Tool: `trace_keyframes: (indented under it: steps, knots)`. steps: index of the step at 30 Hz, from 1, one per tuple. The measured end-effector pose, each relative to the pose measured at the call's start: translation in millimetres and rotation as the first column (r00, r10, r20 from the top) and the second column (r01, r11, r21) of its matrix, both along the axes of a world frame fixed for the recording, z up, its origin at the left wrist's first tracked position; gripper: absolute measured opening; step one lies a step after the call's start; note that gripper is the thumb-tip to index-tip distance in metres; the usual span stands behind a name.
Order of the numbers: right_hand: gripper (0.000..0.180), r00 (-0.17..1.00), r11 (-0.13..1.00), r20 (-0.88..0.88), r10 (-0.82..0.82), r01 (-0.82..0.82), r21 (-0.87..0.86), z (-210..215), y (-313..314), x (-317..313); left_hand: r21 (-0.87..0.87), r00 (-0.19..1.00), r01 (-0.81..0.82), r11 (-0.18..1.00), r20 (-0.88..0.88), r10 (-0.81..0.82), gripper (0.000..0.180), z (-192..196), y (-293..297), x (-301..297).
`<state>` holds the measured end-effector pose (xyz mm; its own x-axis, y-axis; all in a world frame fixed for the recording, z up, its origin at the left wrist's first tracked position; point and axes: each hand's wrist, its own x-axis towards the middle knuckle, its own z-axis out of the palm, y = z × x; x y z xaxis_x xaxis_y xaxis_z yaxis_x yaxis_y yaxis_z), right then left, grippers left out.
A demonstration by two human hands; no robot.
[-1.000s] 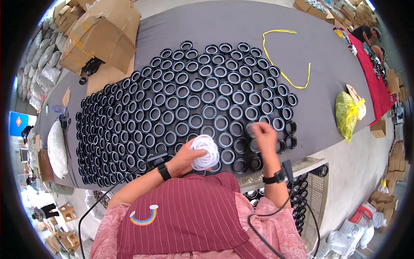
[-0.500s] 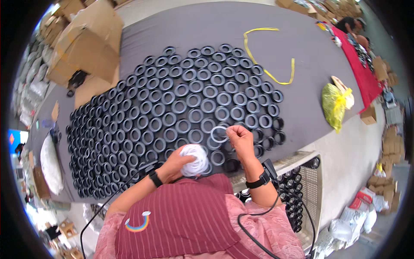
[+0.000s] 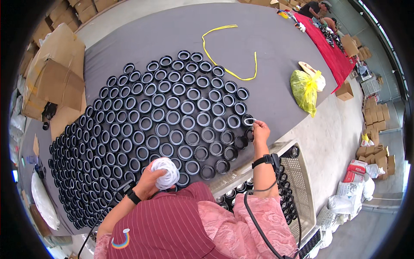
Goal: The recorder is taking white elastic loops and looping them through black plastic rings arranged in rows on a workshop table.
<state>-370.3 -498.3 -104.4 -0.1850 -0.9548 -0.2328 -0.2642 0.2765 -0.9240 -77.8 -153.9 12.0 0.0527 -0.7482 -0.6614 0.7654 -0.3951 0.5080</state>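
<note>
While half a second ago over the middle rows, now moved out to the right edge of the black rings (image 3: 172, 116): right hand (image 3: 260, 129) pinching one white ring (image 3: 250, 120) above the last ring there. Left hand (image 3: 151, 181) closed around white ring bundle (image 3: 165, 172), near the body. Free grey surface (image 3: 267, 56) beyond; crate (image 3: 297, 181) close below.

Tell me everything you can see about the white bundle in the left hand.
The white bundle is a thick stack of thin white rings, rubbery or plastic by the look, bunched into a round wad. The left hand grips it from below, just above the near edge of the grey table, over the nearest black rings.
</note>
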Motion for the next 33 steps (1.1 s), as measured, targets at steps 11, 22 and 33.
trace_keyframes:
  steps: [11, 22, 33]
  knots:
    - [0.009, 0.880, 0.997, -0.475, 0.013, -0.047, -0.060, -44.4, -13.6, -4.7, -0.002, 0.999, -0.032, 0.999, -0.010, 0.032, 0.046, 2.7, 0.7, 3.2]
    - [0.017, 0.831, 0.960, -0.544, 0.113, -0.232, -0.154, 2.3, 6.1, 14.5, -0.092, 0.997, -0.021, 0.995, -0.082, 0.014, 0.049, -2.7, -1.4, 6.5]
    - [0.018, 0.464, 0.474, 0.187, 0.866, -0.881, -0.009, 127.1, 204.2, 151.8, -0.180, 0.992, -0.099, 0.979, -0.100, 0.082, 0.055, -0.4, -0.9, -1.4]
